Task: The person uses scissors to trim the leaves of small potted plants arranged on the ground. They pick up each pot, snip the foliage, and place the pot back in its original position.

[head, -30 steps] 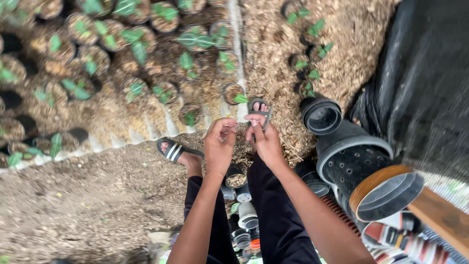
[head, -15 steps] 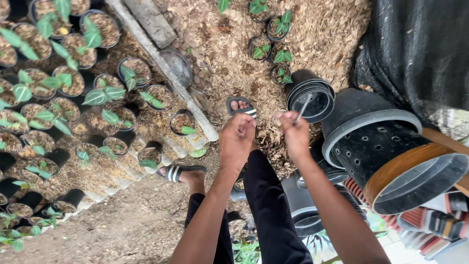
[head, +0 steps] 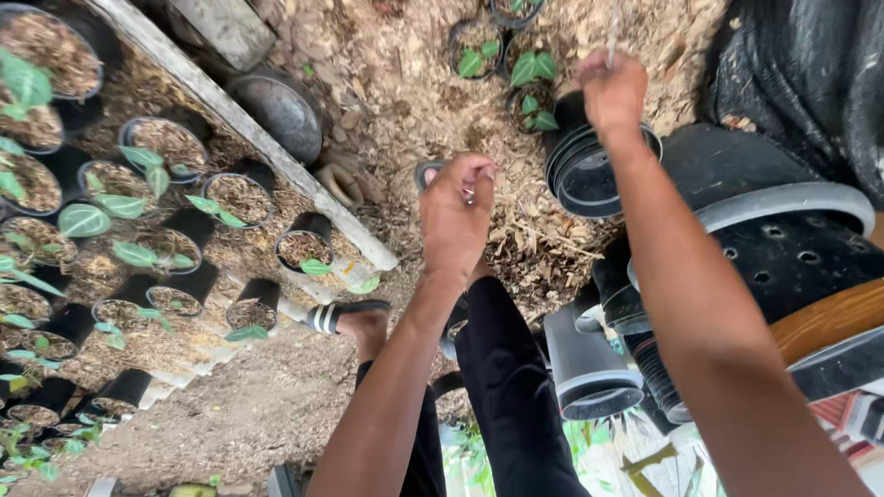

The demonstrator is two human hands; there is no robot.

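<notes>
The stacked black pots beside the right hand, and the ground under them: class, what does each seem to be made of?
Stacked black pots: probably plastic, judging by thin, smooth, slightly glossy moulded rims. Ground: loose wood chips or dry mulch, pale brown, rough and flaky. The right hand hovers just above the pots.

Both arms reach toward twelve o'clock, the left hand [head: 456, 213] loosely curled, the right hand [head: 614, 89] fisted further out at one o'clock.

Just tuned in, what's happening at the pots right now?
A person stands on wood-chip ground among seedling pots. The left hand is closed around something small and pale, too small to identify. The right hand is raised above a stack of empty black pots, pinching a thin pale strand.
</notes>
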